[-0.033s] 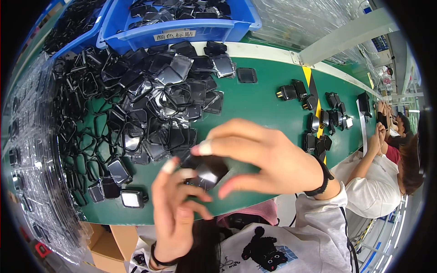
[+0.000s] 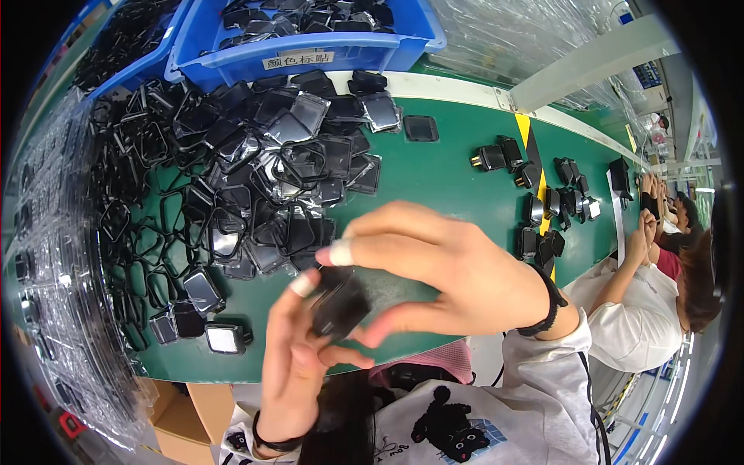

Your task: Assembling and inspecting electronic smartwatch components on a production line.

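A black block-shaped device (image 2: 339,306) is held above the near middle of the green table, blurred by motion. My left hand (image 2: 298,349) has its fingers around the device's left and lower sides. From the right, my right hand (image 2: 442,271) arches over it, fingertips at its top edge and thumb by its lower right corner. Pale wraps cover a fingertip on each hand. Just beyond my hands lies a heap of flat dark panels in clear film (image 2: 306,116), mixed with thin black frames (image 2: 163,213). Similar block-shaped devices (image 2: 225,339) stand near the table's front left.
A blue bin (image 2: 310,58) of dark panels stands at the back, another to its left. Clear plastic trays (image 2: 62,271) line the left edge. Several black devices, some with gold prongs (image 2: 488,158), sit by yellow-black tape (image 2: 524,128). Another person (image 2: 643,310) works at right.
The device has turned in my hands and its shiny face no longer shows. My left fingers have closed around it, and my right thumb has come nearer its corner.
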`<state>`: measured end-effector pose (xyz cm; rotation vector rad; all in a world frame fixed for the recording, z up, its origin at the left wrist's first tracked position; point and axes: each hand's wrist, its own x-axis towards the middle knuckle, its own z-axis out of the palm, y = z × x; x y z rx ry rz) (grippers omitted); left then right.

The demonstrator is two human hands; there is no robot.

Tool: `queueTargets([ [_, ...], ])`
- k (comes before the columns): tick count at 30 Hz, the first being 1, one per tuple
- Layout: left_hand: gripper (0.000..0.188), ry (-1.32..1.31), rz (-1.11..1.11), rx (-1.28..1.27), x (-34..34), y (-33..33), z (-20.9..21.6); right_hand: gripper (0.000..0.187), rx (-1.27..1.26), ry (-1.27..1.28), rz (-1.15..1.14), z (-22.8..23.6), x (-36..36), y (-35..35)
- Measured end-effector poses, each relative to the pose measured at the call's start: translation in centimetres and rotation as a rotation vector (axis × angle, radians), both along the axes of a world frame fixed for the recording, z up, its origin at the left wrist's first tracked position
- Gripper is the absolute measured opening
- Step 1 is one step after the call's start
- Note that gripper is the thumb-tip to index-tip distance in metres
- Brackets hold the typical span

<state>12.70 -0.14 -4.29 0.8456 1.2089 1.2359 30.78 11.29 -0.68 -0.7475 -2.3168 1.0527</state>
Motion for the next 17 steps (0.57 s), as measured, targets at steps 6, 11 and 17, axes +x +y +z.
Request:
queueTargets([
  [6, 0.054, -0.205, 0.131, 0.009, -1.5, 0.0, -0.1, 0.021, 0.207, -0.222, -0.016, -3.6, -3.1, 2.0],
  [11, 0.048, -0.142, 0.199, 0.075, -2.1, 0.1, -1.6, 0.018, 0.163, -0.128, 0.013, -1.7, -2.5, 1.3],
  [17, 0.065, -0.37, 0.038, 0.139, 0.3, 0.4, -2.4, 0.026, 0.187, 0.03, -0.019, -0.4, -1.6, -2.5],
])
